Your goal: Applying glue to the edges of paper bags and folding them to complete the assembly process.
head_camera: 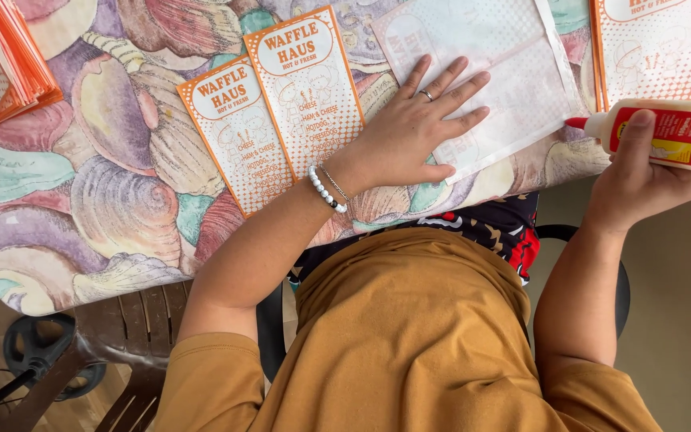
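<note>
White paper bag (497, 72) lay face down on the shell-patterned table (121, 192), pinned flat by the left hand (413, 132) with fingers spread wide, while the right hand (641, 180) gripped a glue bottle (665, 134), nozzle aimed at the bag's edge.

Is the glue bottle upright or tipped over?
Tipped: the glue bottle lies sideways in the right hand, red nozzle pointing left toward the paper bag.
</note>
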